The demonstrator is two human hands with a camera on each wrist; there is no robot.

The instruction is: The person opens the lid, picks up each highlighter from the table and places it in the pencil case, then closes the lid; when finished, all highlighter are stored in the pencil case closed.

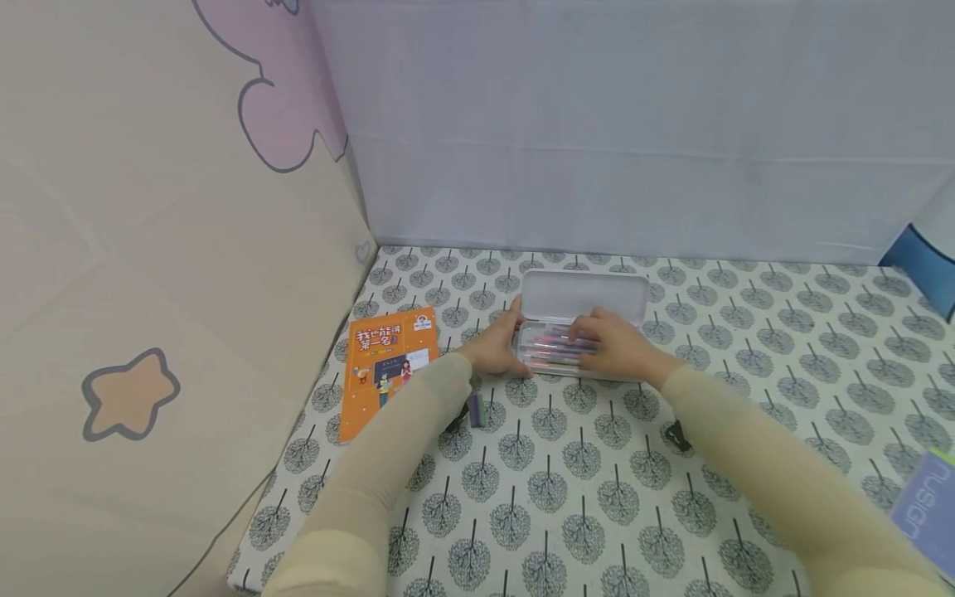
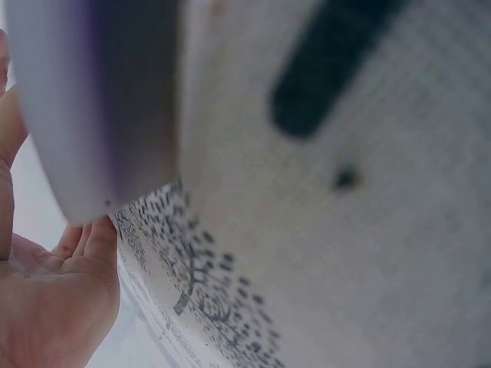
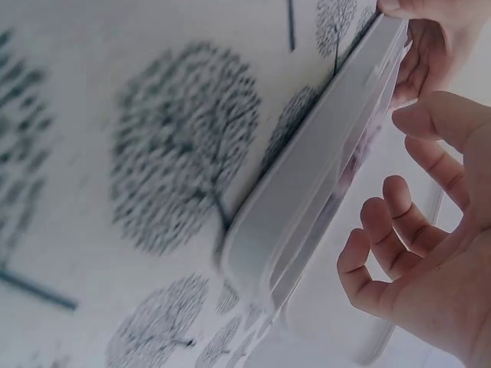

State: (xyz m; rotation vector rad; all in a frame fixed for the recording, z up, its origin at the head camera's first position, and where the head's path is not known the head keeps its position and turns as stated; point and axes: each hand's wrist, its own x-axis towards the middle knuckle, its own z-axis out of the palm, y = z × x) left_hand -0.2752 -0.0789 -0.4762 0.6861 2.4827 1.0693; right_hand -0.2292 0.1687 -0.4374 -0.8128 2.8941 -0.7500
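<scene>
A white pencil case (image 1: pixel 585 282) lies with its lid laid back on the patterned cloth. Several slim pens (image 1: pixel 552 352), pinkish and purplish, lie inside its tray. My left hand (image 1: pixel 496 342) grips the left end of the case, thumb at the near edge and fingers along the far side. Over the tray's right part is my right hand (image 1: pixel 615 342); in the right wrist view its fingers (image 3: pixel 377 218) are loosely bent, apart from the thumb, with nothing seen between them. The right hand hides some of the pens.
An orange booklet (image 1: pixel 391 365) lies left of the case. A small purple and green block (image 1: pixel 477 410) sits beside the left forearm. At the right edge is a purple item with lettering (image 1: pixel 928 506). Curtains hang behind and to the left.
</scene>
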